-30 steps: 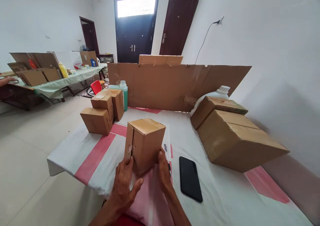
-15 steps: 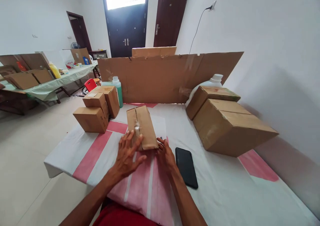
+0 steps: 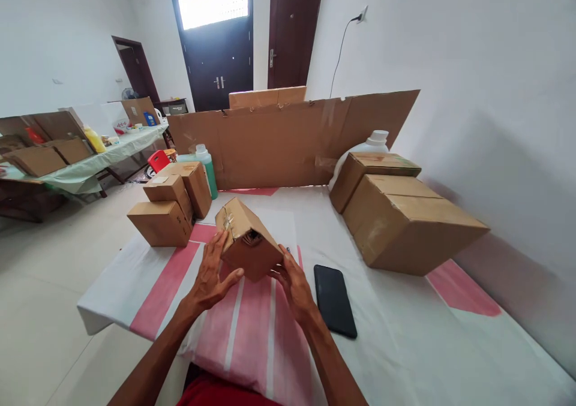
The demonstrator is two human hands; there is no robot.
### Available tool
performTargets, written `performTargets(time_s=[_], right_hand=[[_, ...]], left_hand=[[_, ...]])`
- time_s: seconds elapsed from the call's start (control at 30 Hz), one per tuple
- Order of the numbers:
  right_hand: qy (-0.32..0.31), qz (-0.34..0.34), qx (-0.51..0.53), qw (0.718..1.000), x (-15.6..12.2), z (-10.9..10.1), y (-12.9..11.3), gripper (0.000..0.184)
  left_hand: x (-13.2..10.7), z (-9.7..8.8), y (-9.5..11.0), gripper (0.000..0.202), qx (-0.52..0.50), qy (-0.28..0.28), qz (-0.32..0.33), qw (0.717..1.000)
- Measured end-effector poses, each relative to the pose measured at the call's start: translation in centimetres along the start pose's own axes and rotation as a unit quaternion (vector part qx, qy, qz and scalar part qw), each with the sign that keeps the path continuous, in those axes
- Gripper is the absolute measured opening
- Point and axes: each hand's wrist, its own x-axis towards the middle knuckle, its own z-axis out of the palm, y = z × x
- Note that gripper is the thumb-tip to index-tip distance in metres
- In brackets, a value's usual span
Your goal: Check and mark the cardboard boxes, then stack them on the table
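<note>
A small brown cardboard box (image 3: 252, 247) is tilted on an edge between my hands, over the pink and white tablecloth (image 3: 252, 334). Clear tape crosses its seam, and a dark gap shows at a torn spot on one corner. My left hand (image 3: 211, 277) steadies the left side, fingers against the cardboard and thumb held apart in front. At the lower right corner my right hand (image 3: 292, 280) grips the box, with some fingers underneath. A black phone (image 3: 335, 301) lies just right of my right hand.
Smaller cartons (image 3: 159, 223) and a green bottle (image 3: 207, 172) stand at the left. Larger cartons (image 3: 405, 226) with a white jug (image 3: 377, 142) behind them occupy the right. A cardboard panel (image 3: 270, 145) closes off the back. Another cluttered table (image 3: 85, 169) stands further left.
The box has been turned and tipped up, so its end with the dark gap now faces me. My left hand has moved left, from its top to its side.
</note>
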Motion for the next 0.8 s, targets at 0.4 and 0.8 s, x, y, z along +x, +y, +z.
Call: performTargets(time_s=[0.4, 0.8], right_hand=[[-0.039, -0.095, -0.290, 0.952, -7.6, 3.2, -6.4, 0.048], [-0.052, -0.129, -0.316, 0.938, -11.9, 2.5, -3.5, 0.049]], left_hand=[[1.4, -4.1, 4.5, 0.048, -0.203, 0.046, -0.125, 0.970], [0.6, -5.2, 7.4, 0.043, -0.090, 0.030, -0.100, 0.991]])
